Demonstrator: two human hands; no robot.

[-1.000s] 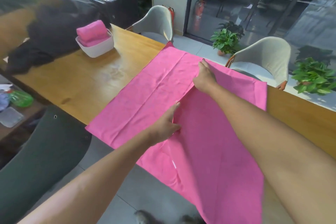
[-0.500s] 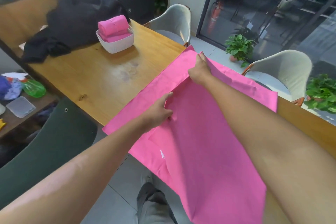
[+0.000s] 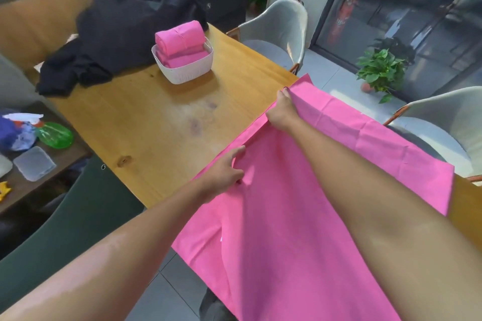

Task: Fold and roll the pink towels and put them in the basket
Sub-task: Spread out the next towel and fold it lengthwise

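Observation:
A large pink towel (image 3: 326, 190) lies across the wooden table (image 3: 156, 122) and hangs over its near edge, doubled over on itself. My left hand (image 3: 225, 171) pinches the folded upper layer near its left edge. Farther away, my right hand (image 3: 283, 112) grips the same layer close to the towel's far corner. A white basket (image 3: 184, 70) stands further back on the table and holds rolled pink towels (image 3: 180, 36), one stacked on top.
Dark clothing (image 3: 117, 34) is heaped behind the basket. Two grey chairs (image 3: 281, 31) stand along the far side. A low side shelf at left holds a green spray bottle (image 3: 53, 134) and a clear box. A dark green chair back (image 3: 65, 216) is at lower left.
Both hands have drawn the upper towel layer leftward until it nearly covers the lower layer's left edge. The view has turned, so the basket sits closer to the centre.

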